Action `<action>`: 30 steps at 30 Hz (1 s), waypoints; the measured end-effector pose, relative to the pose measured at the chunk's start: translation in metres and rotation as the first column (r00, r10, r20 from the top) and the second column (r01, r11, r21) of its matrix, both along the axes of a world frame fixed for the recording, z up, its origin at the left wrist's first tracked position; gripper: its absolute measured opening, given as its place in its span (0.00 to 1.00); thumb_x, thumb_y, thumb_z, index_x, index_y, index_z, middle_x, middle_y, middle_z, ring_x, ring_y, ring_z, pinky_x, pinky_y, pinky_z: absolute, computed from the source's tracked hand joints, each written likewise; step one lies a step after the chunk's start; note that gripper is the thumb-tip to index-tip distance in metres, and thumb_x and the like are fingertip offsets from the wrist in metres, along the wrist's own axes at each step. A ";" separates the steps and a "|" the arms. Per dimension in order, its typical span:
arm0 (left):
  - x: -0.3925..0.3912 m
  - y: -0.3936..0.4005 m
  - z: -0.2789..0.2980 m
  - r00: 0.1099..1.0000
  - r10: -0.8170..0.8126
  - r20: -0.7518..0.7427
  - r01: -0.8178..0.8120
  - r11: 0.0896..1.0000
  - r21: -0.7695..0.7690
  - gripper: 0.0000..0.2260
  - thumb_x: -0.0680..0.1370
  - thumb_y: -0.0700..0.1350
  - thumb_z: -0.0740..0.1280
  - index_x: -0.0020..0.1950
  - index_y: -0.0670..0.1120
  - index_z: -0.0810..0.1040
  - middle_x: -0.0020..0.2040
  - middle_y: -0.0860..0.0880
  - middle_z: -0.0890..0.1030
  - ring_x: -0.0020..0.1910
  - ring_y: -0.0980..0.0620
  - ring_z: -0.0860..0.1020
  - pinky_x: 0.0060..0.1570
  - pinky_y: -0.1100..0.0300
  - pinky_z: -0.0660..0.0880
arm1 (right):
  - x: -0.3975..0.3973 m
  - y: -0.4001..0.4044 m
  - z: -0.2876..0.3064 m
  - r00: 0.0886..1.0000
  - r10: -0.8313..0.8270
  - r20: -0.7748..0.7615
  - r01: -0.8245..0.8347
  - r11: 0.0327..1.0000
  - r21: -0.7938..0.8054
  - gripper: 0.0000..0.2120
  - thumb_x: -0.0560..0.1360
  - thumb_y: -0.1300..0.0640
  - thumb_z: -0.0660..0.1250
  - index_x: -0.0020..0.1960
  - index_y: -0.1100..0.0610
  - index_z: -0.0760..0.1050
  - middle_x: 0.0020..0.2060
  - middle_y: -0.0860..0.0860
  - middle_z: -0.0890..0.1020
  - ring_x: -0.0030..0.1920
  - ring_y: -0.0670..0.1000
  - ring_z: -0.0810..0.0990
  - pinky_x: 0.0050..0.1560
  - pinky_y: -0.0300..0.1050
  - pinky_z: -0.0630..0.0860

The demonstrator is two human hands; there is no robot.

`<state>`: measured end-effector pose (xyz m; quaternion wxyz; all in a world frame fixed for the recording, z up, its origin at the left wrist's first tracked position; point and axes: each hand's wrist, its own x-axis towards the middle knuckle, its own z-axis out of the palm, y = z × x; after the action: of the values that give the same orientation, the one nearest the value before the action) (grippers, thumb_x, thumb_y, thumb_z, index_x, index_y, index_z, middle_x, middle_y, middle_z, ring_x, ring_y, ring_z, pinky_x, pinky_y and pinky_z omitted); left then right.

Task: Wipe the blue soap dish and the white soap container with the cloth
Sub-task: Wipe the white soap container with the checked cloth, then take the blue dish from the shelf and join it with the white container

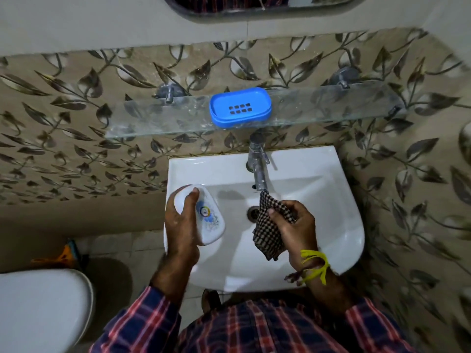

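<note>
The blue soap dish [240,107] sits on the glass shelf [158,118], above the tap, with nothing in it. My left hand [181,225] grips the white soap container [209,217], which carries a printed label, over the left rim of the sink. My right hand [295,225] holds the dark checked cloth [267,230] bunched over the basin, just right of the drain. Cloth and container are apart, with a gap of basin between them.
The white sink [339,225] has a chrome tap [258,166] at its back and a drain [253,214] in the middle. A white toilet lid [43,309] lies at lower left. Leaf-patterned tiles cover the walls.
</note>
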<state>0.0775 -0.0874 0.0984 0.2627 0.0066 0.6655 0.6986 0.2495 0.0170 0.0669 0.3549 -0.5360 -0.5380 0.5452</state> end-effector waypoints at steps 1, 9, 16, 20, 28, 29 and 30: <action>0.001 -0.002 -0.001 0.998 0.000 -0.058 -0.001 1.000 -0.015 0.03 0.79 0.47 0.71 0.49 0.56 0.82 0.50 0.50 0.83 0.52 0.48 0.81 0.55 0.46 0.81 | 0.002 0.001 -0.002 1.000 -0.027 0.008 0.028 0.999 -0.024 0.10 0.68 0.61 0.77 0.40 0.48 0.79 0.39 0.48 0.84 0.42 0.51 0.82 0.51 0.61 0.80; 0.002 -0.010 -0.012 0.978 -0.046 -0.203 0.028 0.996 -0.089 0.11 0.80 0.46 0.70 0.60 0.43 0.79 0.58 0.41 0.83 0.59 0.41 0.81 0.62 0.39 0.76 | -0.009 0.014 0.012 0.972 0.110 0.210 -0.143 0.978 0.151 0.09 0.67 0.58 0.79 0.40 0.50 0.80 0.35 0.47 0.83 0.38 0.48 0.83 0.45 0.50 0.82; -0.014 -0.024 -0.012 0.980 0.006 -0.197 -0.037 0.987 -0.156 0.12 0.76 0.51 0.73 0.56 0.46 0.82 0.51 0.45 0.85 0.51 0.45 0.84 0.55 0.45 0.81 | -0.058 0.019 0.024 0.786 0.305 0.538 -0.443 0.885 0.145 0.12 0.68 0.52 0.77 0.49 0.55 0.82 0.44 0.52 0.85 0.44 0.53 0.81 0.47 0.43 0.76; -0.032 -0.042 -0.016 0.967 0.045 -0.252 -0.104 0.969 -0.224 0.10 0.75 0.54 0.74 0.52 0.52 0.80 0.47 0.52 0.84 0.47 0.50 0.84 0.47 0.54 0.82 | -0.098 0.026 0.022 0.724 0.392 0.568 -0.534 0.840 0.100 0.07 0.68 0.58 0.76 0.44 0.59 0.84 0.40 0.55 0.85 0.41 0.53 0.80 0.44 0.39 0.70; -0.062 -0.062 -0.025 0.968 0.106 -0.229 -0.161 0.958 -0.237 0.10 0.81 0.52 0.68 0.54 0.48 0.72 0.46 0.50 0.80 0.46 0.48 0.81 0.50 0.48 0.81 | -0.195 0.051 0.006 0.667 0.626 0.403 -0.689 0.725 0.014 0.09 0.71 0.66 0.74 0.51 0.62 0.83 0.49 0.61 0.85 0.49 0.55 0.82 0.56 0.48 0.78; -0.066 -0.063 -0.026 0.968 0.132 -0.215 -0.179 0.961 -0.212 0.08 0.81 0.51 0.68 0.52 0.47 0.74 0.45 0.49 0.81 0.44 0.49 0.80 0.49 0.49 0.80 | -0.206 0.056 0.006 0.671 0.648 0.362 -0.702 0.712 0.028 0.09 0.71 0.67 0.73 0.52 0.64 0.82 0.50 0.63 0.84 0.47 0.53 0.81 0.55 0.46 0.78; -0.068 -0.063 -0.025 0.969 0.162 -0.186 -0.195 0.965 -0.177 0.07 0.82 0.50 0.67 0.49 0.47 0.75 0.43 0.49 0.81 0.41 0.50 0.79 0.46 0.51 0.79 | -0.216 0.063 0.004 0.668 0.664 0.336 -0.717 0.695 0.052 0.10 0.72 0.68 0.73 0.53 0.66 0.81 0.50 0.65 0.84 0.45 0.50 0.81 0.51 0.40 0.77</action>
<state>0.0091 -0.1504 0.0729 0.1401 -0.0198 0.7482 0.6482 0.0334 0.0799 0.0714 0.0846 -0.3311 -0.7941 0.5027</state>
